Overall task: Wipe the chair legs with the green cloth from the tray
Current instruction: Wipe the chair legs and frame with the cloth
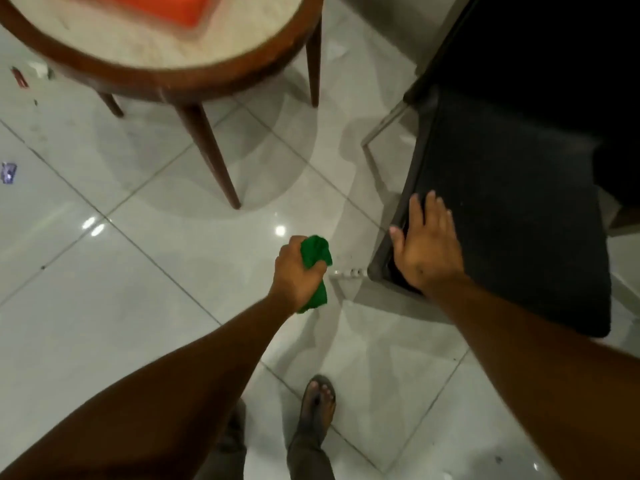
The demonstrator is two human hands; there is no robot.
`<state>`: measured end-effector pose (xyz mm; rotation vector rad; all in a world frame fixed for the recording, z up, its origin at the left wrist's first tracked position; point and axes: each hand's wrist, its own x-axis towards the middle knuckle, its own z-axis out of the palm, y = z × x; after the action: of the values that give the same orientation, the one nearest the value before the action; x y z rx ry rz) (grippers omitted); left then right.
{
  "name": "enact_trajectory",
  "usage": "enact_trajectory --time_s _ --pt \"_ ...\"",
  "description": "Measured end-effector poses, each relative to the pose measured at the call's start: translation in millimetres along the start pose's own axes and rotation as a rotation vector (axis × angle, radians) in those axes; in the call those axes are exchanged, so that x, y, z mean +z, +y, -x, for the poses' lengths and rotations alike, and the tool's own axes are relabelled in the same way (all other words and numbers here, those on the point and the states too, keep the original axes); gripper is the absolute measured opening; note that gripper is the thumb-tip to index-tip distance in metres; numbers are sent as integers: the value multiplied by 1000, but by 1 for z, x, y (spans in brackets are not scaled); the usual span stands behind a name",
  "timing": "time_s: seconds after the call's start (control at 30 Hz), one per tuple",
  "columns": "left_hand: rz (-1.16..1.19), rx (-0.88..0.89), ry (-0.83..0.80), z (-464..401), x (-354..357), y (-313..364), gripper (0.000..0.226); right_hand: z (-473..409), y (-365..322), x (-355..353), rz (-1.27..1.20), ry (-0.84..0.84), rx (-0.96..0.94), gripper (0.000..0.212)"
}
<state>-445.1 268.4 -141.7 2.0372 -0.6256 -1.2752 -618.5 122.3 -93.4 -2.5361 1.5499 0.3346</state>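
My left hand [297, 270] is closed around the bunched green cloth [314, 252], held above the floor just left of the chair's front corner. A black padded chair [502, 209] stands at the right. My right hand [427, 245] lies flat with fingers spread on the seat's front left corner. A silver metal chair leg [382, 124] shows at the seat's far left side; a pale leg end [349, 273] pokes out under the near corner, right beside the cloth. The orange tray [169, 8] rests on the round table at the top left.
A round wooden table [221, 76] with dark slanted legs [211, 150] stands at the top left. The floor is glossy white tile [138, 271] with small bits of litter [8, 173] at the far left. My sandalled foot [318, 400] is at the bottom middle.
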Motion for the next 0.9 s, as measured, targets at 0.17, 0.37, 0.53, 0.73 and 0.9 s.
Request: enact_trajectory --time_s 0.17,0.37,0.53,0.73,0.9 --pt "254 -226 -57 -44 27 -50 31 -18 27 32 -139 212 -76 77" --pt "516 -471 -15 -104 73 -87 39 -24 35 43 -193 276 -92 77" --pt "663 -555 -73 -120 125 -92 30 -21 35 40 -246 288 -96 74" --pt "922 -645 -81 -134 162 -91 74 -23 38 47 -264 340 -119 72" --pt "907 -599 -31 -109 158 -60 50 -23 35 45 -276 328 -127 72"
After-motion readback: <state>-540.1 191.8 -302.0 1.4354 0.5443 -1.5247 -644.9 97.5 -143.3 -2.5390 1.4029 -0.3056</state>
